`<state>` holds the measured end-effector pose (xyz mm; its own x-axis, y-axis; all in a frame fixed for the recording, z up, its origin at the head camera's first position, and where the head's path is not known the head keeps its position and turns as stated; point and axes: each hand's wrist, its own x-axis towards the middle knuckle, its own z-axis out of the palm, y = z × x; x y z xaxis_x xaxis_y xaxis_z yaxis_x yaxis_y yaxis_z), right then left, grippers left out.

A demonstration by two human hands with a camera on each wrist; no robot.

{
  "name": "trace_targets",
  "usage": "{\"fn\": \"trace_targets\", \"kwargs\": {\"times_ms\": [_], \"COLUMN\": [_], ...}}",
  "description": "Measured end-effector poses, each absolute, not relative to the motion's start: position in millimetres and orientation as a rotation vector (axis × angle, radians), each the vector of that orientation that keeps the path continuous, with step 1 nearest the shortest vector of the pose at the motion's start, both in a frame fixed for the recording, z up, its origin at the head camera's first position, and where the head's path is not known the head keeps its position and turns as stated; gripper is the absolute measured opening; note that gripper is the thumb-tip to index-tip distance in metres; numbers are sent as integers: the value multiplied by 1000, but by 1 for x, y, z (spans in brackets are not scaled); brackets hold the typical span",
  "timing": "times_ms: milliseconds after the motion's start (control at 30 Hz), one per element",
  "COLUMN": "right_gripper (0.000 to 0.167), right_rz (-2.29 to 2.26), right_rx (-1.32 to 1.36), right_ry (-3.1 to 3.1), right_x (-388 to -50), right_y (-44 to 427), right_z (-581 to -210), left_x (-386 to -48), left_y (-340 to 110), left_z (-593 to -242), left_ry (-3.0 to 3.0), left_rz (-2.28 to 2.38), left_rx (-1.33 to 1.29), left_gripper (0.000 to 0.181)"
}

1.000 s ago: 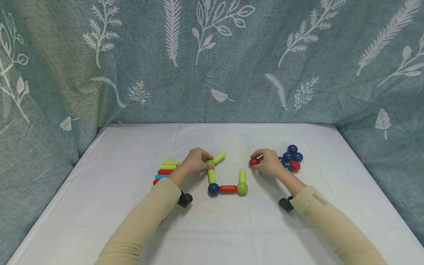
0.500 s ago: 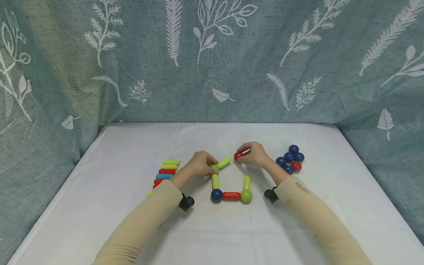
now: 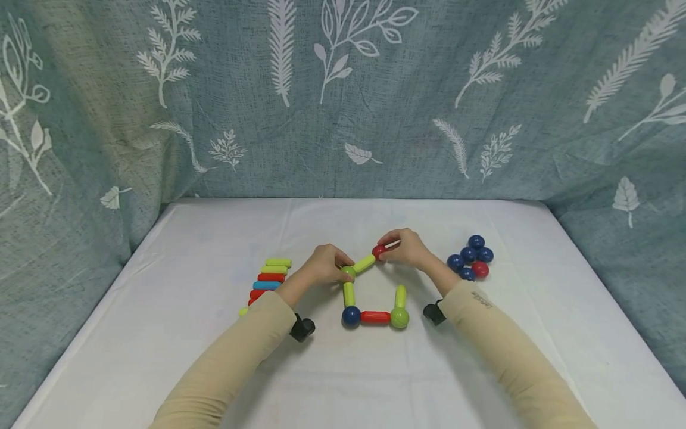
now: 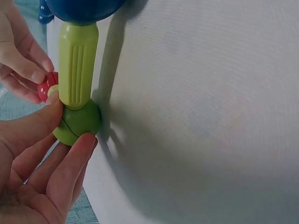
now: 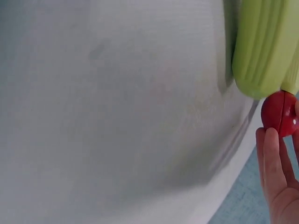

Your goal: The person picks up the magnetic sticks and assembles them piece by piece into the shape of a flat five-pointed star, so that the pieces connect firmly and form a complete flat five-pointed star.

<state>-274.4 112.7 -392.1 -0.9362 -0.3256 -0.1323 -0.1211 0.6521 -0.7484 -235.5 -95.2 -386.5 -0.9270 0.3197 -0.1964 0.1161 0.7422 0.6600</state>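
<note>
My left hand (image 3: 324, 266) pinches a green ball (image 3: 348, 273) at the upper left corner of a joined chain. From that ball one lime rod (image 3: 349, 294) runs down to a blue ball (image 3: 351, 316), and another lime rod (image 3: 365, 263) points up and right. Between fingers and thumb, my right hand (image 3: 408, 248) holds a red ball (image 3: 378, 252) against that second rod's end. A red rod (image 3: 375, 317) links the blue ball to a second green ball (image 3: 399, 317), which bears an upright lime rod (image 3: 401, 296). In the left wrist view the green ball (image 4: 85, 120) sits between thumb and fingers.
Left of the chain lies a column of lime, red and blue rods (image 3: 267, 285), partly behind my left forearm. Several blue balls (image 3: 468, 254) and one red ball (image 3: 480, 270) are grouped at the right. A patterned curtain (image 3: 407, 149) hangs behind the white table (image 3: 343, 381).
My right hand has moved left with the red ball, from near the ball group to the end of the lime rod. The chain has shifted slightly right and down; my left hand still holds the green ball.
</note>
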Motion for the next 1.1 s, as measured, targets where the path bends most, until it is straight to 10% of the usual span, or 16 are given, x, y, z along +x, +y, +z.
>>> {"fn": "trace_targets", "kwargs": {"times_ms": [567,1100], "right_gripper": [18,14], "right_rz": [-934,-915], "right_rx": [-918,-711], "right_ry": [2494,2702], "right_x": [-194,-170], "right_y": [147,142], "right_z": [-394,-394], "left_x": [-233,-225], "left_y": [-95,-99], "left_z": [-388,-386], "left_ry": [2644,2681], "left_rz": [996,895], "left_rx": [306,394], "left_gripper": [26,23]}}
